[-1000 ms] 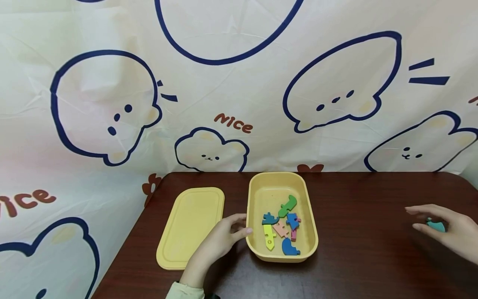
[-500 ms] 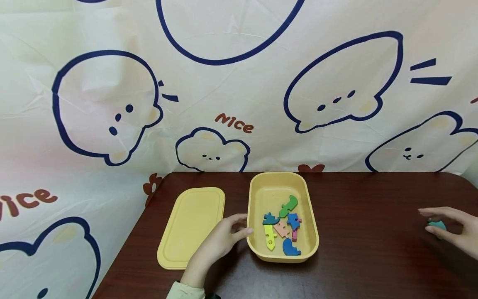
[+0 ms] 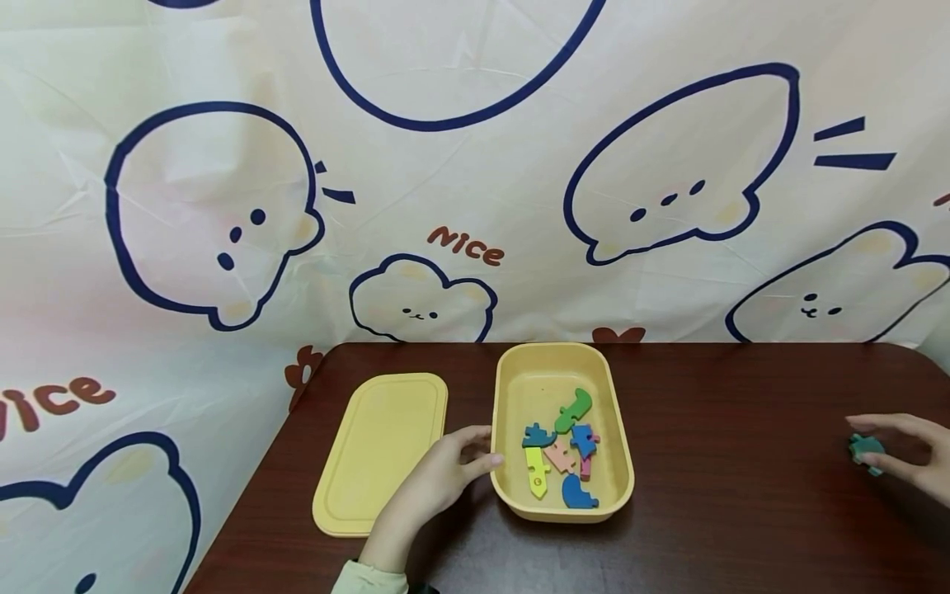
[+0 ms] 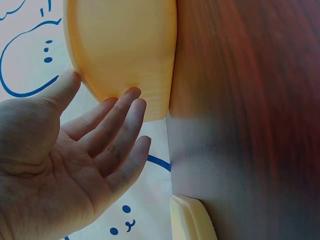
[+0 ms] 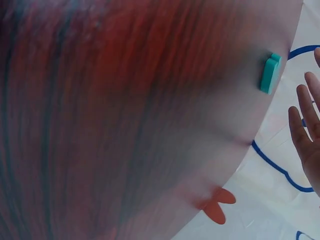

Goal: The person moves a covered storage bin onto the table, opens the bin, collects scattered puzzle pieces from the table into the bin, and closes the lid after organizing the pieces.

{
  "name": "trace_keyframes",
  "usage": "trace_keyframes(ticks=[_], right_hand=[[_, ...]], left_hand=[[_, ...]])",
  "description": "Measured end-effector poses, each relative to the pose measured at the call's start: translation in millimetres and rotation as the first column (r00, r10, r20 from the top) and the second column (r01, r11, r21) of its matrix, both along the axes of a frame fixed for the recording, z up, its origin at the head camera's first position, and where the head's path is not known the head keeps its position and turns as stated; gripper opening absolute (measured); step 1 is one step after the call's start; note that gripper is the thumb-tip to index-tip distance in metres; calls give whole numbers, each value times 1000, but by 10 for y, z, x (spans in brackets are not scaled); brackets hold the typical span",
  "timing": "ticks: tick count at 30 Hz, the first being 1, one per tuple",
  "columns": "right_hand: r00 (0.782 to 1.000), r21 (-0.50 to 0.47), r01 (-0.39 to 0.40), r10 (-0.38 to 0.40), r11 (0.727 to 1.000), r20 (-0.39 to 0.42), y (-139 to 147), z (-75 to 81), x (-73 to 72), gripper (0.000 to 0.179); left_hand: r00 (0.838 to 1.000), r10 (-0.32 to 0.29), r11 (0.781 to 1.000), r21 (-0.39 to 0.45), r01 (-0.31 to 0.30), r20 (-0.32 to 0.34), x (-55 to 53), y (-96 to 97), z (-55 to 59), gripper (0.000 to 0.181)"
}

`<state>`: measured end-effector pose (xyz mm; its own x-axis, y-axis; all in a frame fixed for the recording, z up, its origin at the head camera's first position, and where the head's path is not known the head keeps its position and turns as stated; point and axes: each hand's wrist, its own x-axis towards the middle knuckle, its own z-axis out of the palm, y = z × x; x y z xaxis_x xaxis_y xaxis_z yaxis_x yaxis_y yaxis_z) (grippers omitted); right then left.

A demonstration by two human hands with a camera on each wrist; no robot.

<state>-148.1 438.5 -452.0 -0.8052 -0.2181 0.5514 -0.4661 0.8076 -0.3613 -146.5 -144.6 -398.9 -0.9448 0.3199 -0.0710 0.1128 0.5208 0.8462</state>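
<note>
My left hand (image 3: pixel 438 472) holds the near-left side of a yellow plastic box (image 3: pixel 625 454). In the left wrist view the thumb lies at the rim and the fingers rest along the outer wall. Inside the box lie several loose puzzle pieces, among them a green piece (image 3: pixel 573 410), a yellow piece (image 3: pixel 536 472) and a blue piece (image 3: pixel 577 492). At the far right, my right hand (image 3: pixel 916 462) hovers with fingers spread around a teal puzzle piece (image 3: pixel 862 445). The right wrist view shows that piece on the table, apart from the fingers.
A flat yellow lid (image 3: pixel 382 450) lies left of the box, partly behind my left forearm. Dark brown wooden table (image 3: pixel 727 445) stretches between the box and the teal piece. A white cloth with cartoon drawings (image 3: pixel 534 206) hangs behind the table's back edge.
My right hand has drawn to the right, leaving more of the teal piece uncovered; the piece itself stays almost in place. The left hand and box have not moved.
</note>
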Motion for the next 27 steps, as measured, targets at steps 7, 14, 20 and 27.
trace_keyframes(ticks=[7, 14, 20, 27], right_hand=[[999, -86, -31, 34, 996, 35, 132, -114, -59, 61], [997, -96, -34, 41, 995, 72, 188, -177, -71, 77], [990, -83, 3, 9, 997, 140, 163, -159, -73, 82], [986, -25, 54, -49, 998, 161, 135, -159, -83, 73]], left_hand=[[1000, 1, 1000, -2, -1, 0, -1, -4, 0, 43], [1000, -4, 1000, -2, 4, 3, -8, 6, 14, 44], [1000, -2, 1000, -6, 2, 4, -11, 14, 24, 43], [1000, 3, 1000, -14, -2, 5, -5, 9, 19, 44]])
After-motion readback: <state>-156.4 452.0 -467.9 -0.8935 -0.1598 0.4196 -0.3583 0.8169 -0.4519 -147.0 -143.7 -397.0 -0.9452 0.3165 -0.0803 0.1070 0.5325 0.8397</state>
